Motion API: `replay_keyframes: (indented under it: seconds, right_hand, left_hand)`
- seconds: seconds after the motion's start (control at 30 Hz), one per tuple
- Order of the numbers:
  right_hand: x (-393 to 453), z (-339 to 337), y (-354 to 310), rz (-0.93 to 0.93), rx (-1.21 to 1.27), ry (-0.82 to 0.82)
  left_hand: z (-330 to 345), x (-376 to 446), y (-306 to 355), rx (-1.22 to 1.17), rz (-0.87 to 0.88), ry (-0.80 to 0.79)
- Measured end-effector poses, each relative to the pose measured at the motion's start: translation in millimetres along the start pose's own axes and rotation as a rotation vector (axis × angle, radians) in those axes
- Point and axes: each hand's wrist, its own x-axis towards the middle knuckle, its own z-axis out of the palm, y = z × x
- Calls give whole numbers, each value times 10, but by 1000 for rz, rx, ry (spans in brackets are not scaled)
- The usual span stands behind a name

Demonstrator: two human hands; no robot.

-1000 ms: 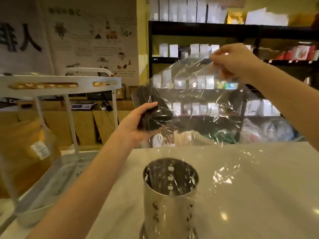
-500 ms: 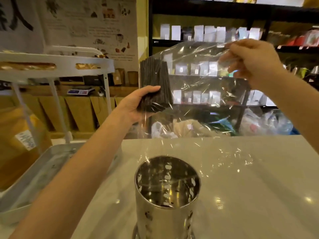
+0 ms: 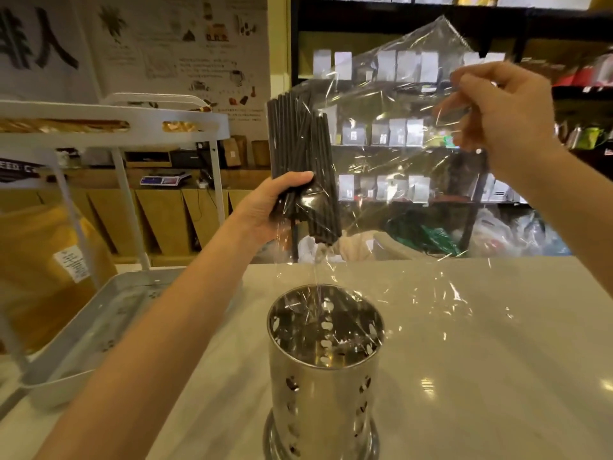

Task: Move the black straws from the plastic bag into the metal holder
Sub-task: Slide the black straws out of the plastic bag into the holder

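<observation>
A bundle of black straws (image 3: 300,144) stands nearly upright inside a clear plastic bag (image 3: 391,127), held in the air above the counter. My left hand (image 3: 268,207) grips the lower part of the bundle through the plastic. My right hand (image 3: 497,111) pinches the bag's upper right side, stretching it out. Straight below, a shiny perforated metal holder (image 3: 325,376) stands on the white counter (image 3: 481,360). It looks empty, and the bag's loose lower edge hangs down over its mouth.
A white cart (image 3: 109,124) with a metal tray (image 3: 89,330) stands to the left of the counter. Behind the counter are dark shelves (image 3: 398,154) of white packets, with bags piled on the floor.
My left hand turned the straw bundle from slanted to nearly upright and raised it. The bag's top corner swung upward. The view has shifted so the holder sits more central.
</observation>
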Motion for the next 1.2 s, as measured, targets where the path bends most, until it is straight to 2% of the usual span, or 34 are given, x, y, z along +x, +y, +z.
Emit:
replay_keyframes:
  seconds: [0.27, 0.6, 0.9, 1.2]
  right_hand:
    - [-56, 42, -55, -8, -14, -74]
    - [-57, -8, -222, -99, 28, -47]
    - [-84, -59, -288, -53, 62, -27]
    - [-116, -125, -318, -40, 51, -100]
  left_hand:
    - [15, -103, 45, 38, 1, 10]
    - [31, -227, 166, 71, 97, -33]
    - [59, -321, 258, 124, 146, -117]
    - [233, -442, 300, 189, 84, -40]
